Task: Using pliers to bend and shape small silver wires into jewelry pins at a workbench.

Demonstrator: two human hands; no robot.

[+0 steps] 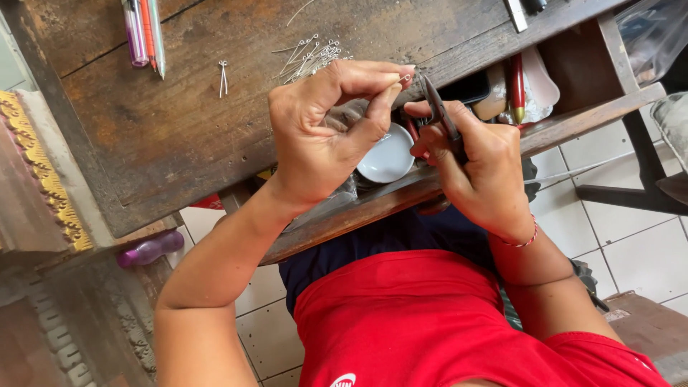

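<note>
**Two hands meet over a wooden bench, pin to plier tip**

The left hand is raised above the edge of the wooden table, wrist bent back, palm toward the camera. Its thumb and forefinger are pressed together at the tips on a small metal eye pin, the other fingers curled loosely behind. The right hand comes in from the other side, fingers wrapped tight around the red handles of a pair of small pliers. The dark plier nose points up and left, its tip just beside the pin held by the left hand; whether the nose actually grips the pin is too small to tell. A thin red bracelet circles the right wrist. Both forearms rise from a red shirt at the bottom of the view.

The table is dark, worn and scratched. On it, just beyond the left hand, lies a loose heap of eye pins, with a bent pair lying apart to the left. Several pens lie at the top edge. Below the hands, an open drawer holds a small white dish and a red pen-like tool. The floor is white tile. A purple bottle lies down at the left, near carved, gilded woodwork.
</note>
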